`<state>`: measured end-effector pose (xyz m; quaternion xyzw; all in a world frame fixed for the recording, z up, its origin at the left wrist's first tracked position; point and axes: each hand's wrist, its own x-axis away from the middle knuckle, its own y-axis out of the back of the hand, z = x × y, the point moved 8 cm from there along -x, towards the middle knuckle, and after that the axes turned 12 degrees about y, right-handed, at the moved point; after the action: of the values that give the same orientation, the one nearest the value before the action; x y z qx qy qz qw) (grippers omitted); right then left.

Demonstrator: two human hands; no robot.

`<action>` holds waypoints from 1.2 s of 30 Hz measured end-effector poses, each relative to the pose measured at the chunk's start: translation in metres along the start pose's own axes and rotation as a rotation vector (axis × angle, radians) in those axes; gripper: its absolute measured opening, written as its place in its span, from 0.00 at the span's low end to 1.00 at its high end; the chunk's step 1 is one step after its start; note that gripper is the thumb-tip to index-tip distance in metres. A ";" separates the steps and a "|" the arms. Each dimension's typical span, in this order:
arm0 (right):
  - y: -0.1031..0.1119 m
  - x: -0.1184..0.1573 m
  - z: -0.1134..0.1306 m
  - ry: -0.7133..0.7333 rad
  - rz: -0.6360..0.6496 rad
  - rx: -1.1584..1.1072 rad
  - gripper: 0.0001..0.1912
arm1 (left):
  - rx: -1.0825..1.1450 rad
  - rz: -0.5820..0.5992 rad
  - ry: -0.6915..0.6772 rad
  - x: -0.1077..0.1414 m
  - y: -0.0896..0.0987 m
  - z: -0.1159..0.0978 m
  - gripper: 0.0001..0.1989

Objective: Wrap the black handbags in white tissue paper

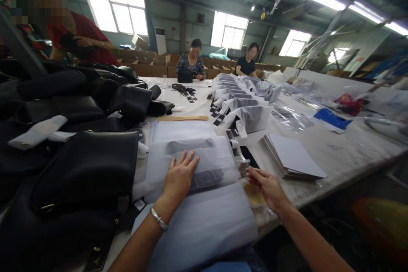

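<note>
My left hand [180, 175] lies flat, fingers apart, on a white translucent sheet [210, 155] folded over a dark item. More white sheets [207, 225] lie beneath it, toward me. To the right, my right hand [263, 182] has its fingers pinched together beside a tape dispenser [237, 157]; what sits between the fingertips is too small to make out. Just below that hand is a round container [253, 193] with something yellowish in it.
Black bags [86, 165] are piled along the left. Wrapped bags [248, 114] stand in a row beyond the dispenser. A stack of white boards [291, 155] lies right. Clear plastic [290, 112] covers the table behind. Three people stand or sit across the table.
</note>
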<state>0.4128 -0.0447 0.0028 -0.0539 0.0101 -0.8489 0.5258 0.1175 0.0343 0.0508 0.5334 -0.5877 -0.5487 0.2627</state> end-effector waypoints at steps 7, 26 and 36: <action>0.021 -0.032 0.024 0.358 0.198 0.795 0.15 | -0.052 0.015 0.009 0.000 0.000 -0.001 0.23; -0.168 -0.028 0.108 1.338 1.031 1.203 0.14 | -0.045 0.003 0.005 -0.001 -0.001 0.000 0.24; -0.232 -0.080 0.081 1.079 1.270 1.470 0.16 | -0.032 0.025 0.017 0.000 -0.003 0.001 0.25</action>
<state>0.2494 0.1335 0.0940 0.6624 -0.2423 -0.1370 0.6955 0.1179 0.0352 0.0475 0.5265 -0.5831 -0.5502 0.2829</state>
